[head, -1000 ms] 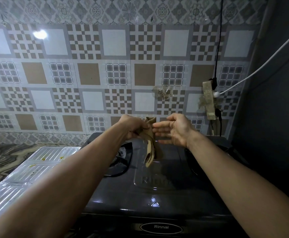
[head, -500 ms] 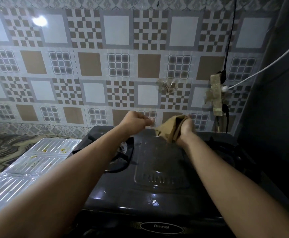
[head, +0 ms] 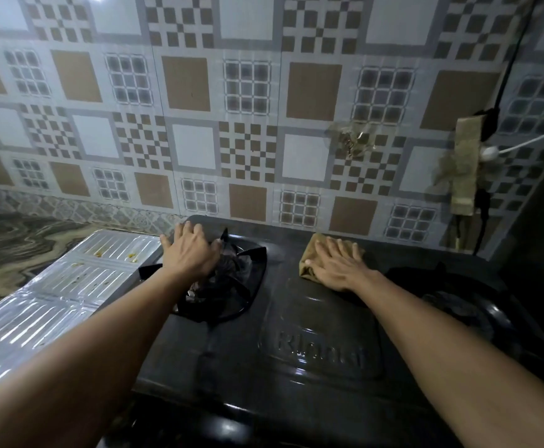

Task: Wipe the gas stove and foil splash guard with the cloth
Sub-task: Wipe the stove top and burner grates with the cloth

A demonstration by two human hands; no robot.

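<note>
Right hand point(head: 337, 265) flat, fingers spread, pressing folded tan cloth point(head: 309, 258) onto rear centre of dark grey gas stove point(head: 296, 318). Left hand point(head: 191, 252) open, palm on black left burner grate point(head: 231, 286), gripping nothing. Embossed "Rinnai" point(head: 320, 350) on stove top. Ribbed silver foil splash guard point(head: 53, 302) lying flat left of stove, stained.

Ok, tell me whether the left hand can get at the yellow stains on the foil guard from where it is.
Probably yes. The left hand rests on the stove's back-left corner, right beside the foil guard, and nothing lies between it and the stains. The cloth sits under the right hand, though.
</note>
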